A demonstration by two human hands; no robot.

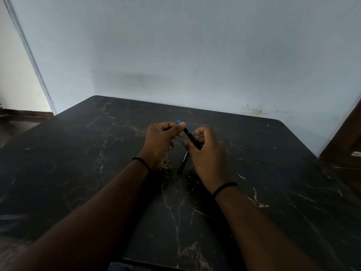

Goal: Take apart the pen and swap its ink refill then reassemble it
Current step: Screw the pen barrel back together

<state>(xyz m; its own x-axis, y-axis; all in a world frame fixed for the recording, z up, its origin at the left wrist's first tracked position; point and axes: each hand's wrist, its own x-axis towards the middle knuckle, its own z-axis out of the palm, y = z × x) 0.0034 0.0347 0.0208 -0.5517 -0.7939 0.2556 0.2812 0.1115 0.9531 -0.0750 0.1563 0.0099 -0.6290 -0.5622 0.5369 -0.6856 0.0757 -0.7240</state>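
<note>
A black pen [190, 134] with a blue end is held above the dark marble table [273, 173], slanting from upper left to lower right. My left hand [162, 139] pinches its blue upper end between thumb and fingers. My right hand [205, 151] grips the lower part of the barrel with curled fingers. A second black pen piece [183, 161] with white lettering lies on the table between my wrists, partly hidden under my right hand.
The table's far edge meets a pale blue wall [195, 55]. A doorway [17, 75] opens at the left, and dark wooden furniture [345, 137] stands at the right edge. Both wrists wear thin black bands.
</note>
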